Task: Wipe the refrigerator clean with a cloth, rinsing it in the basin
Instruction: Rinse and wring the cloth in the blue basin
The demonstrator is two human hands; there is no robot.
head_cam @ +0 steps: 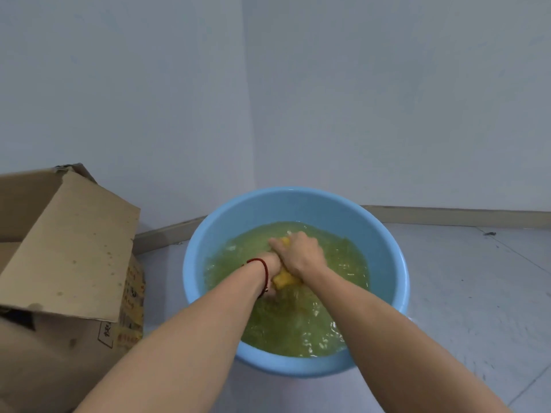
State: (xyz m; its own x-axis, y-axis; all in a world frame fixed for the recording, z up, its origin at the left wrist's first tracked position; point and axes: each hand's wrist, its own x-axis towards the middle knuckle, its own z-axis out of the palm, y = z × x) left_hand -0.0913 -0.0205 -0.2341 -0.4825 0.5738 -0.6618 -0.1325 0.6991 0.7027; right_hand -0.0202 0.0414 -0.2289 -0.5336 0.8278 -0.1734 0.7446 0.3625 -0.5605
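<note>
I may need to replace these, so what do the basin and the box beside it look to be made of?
The basin looks like light blue plastic: smooth, slightly glossy wall, moulded rolled rim, one even colour. The box looks like brown corrugated cardboard: matt, creased flaps, spotted with stains, printing on its side.

Basin (387, 242): light blue, plain, no pattern.
Water (298, 323) in basin: murky yellow-green w/ white glints on ripples.
Cloth (284, 280): yellow-orange, plain as far as visible.
Wrist cord (262, 265) on left arm: red, thin, w/ darker strand.
Cardboard box (74, 248): tan-brown, dark spots on flap; side w/ yellow-orange print and red characters; black-outlined label w/ black writing.
Wall (387, 99): pale grey-blue, plain.
Skirting (462, 216): beige.
Floor (477, 293): light grey tiles, thin dark joints, few dark specks.
</note>
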